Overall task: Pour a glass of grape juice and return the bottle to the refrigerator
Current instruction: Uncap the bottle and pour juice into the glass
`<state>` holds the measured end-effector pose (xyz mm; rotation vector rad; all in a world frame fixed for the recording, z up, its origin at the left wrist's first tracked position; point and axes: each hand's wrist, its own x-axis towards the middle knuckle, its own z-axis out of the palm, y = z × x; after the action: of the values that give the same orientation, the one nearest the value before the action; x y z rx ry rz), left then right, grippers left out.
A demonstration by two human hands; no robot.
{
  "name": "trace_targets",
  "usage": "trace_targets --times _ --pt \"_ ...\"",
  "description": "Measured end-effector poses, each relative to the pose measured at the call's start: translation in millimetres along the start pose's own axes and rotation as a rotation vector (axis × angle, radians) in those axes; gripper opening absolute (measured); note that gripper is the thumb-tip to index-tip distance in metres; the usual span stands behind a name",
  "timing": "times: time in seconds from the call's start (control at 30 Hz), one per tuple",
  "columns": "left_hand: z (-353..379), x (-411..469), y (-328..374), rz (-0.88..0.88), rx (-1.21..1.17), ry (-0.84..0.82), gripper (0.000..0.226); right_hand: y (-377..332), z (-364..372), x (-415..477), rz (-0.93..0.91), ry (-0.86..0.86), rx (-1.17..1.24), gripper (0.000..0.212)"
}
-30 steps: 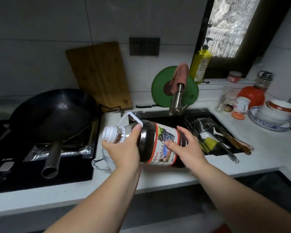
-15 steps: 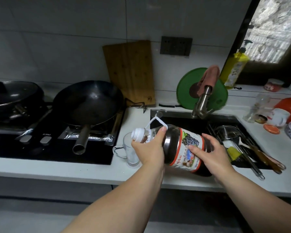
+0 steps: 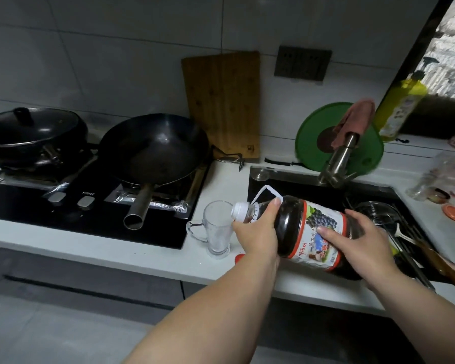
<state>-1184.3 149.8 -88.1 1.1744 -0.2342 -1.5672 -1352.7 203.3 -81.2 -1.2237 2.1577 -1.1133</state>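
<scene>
**Item: grape juice bottle, held in two hands at the pouring stage**

Head view.

- **Location.** The grape juice bottle (image 3: 307, 229) is held in the air, tipped nearly onto its side, over the edge of the countertop (image 3: 142, 256) between the hob and the sink (image 3: 294, 187). Its white neck (image 3: 241, 210) points left and sits just above the rim of the glass mug (image 3: 217, 229). The mug stands upright on the counter and looks empty. No stream of juice is visible.
- **Left hand** (image 3: 258, 232). It is wrapped round the bottle's shoulder just behind the neck, with the thumb over the top.
- **Right hand** (image 3: 360, 240). It clasps the body, fingers laid across the printed label and thumb above.
- **Accessory.** A white carry loop (image 3: 265, 193) stands up from the neck, unused. A small red object (image 3: 239, 257) lies on the counter under the left wrist. It may be the cap, but I cannot tell.
- **Handling, judged.** The bottle is large and dark with liquid, so it is probably heavy, and the load will shift as it tilts. The smooth wall may be slippery. The present two-hand hold suits it, one hand steering at the shoulder and the other bearing the weight. For the carry to the refrigerator, the loop or a two-hand grip would serve.
- **Caution.** The mug is narrow and light, so a nudge from the neck could topple it.
</scene>
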Motion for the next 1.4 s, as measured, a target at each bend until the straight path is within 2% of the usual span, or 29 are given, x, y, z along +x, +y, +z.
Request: trace_targets --times 0.13,0.27,0.33,0.4,0.53,0.83,1.1,1.33,1.4 --pt "4 4 -6 -0.032 -0.029 -0.008 0.090 4 -2 5 0.020 0.014 -0.012 0.100" --pt "6 6 -9 -0.069 0.002 -0.003 0.108 6 -2 7 0.035 0.020 -0.029 0.104" --pt "6 9 -12 -0.084 -0.010 -0.010 0.100 5 -2 7 0.037 0.024 -0.030 0.104" --pt "7 12 -14 -0.091 -0.030 -0.012 0.091 1 -3 6 0.032 0.023 -0.039 0.093" --pt "8 10 -13 -0.078 -0.058 -0.003 0.089 -10 -5 4 0.025 0.021 -0.074 0.085" --pt "6 8 -8 -0.016 -0.122 0.011 0.095 -23 -5 1 0.018 -0.017 -0.133 0.088" --pt "-3 14 -13 -0.030 -0.093 0.023 0.063 -21 0 5 0.024 -0.047 -0.195 0.096" --pt "0 13 -13 -0.016 -0.099 -0.002 0.079 -16 -2 11 0.030 -0.043 -0.211 0.103" --pt "2 13 -13 -0.012 -0.110 -0.001 0.074 -15 -3 14 0.035 -0.044 -0.210 0.105"
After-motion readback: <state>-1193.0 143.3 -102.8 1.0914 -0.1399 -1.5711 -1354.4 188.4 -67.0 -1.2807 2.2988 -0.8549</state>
